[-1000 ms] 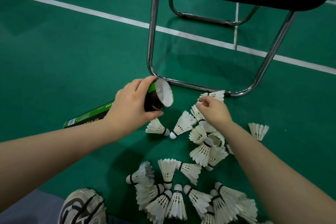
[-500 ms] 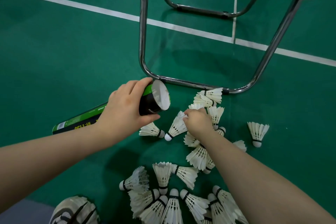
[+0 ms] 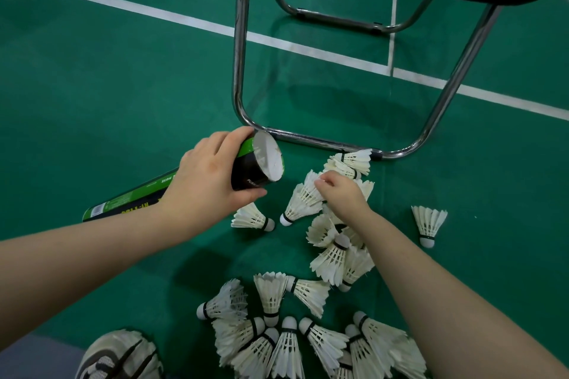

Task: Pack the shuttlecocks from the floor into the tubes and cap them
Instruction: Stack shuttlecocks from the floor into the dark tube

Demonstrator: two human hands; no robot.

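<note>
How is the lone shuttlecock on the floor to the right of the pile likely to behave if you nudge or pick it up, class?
The shuttlecock probably feels very light, being mostly thin feathers. Those splayed feathers look fragile, so a hard squeeze would likely bend them. Lying on its side, a nudge would probably swing it around its rounded cork tip rather than slide it straight.

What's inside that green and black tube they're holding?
The tube, held by the left hand, has its open mouth turned towards the camera. Only a pale inner wall with some faint marks shows. How many shuttlecocks sit deeper inside cannot be seen.
</note>
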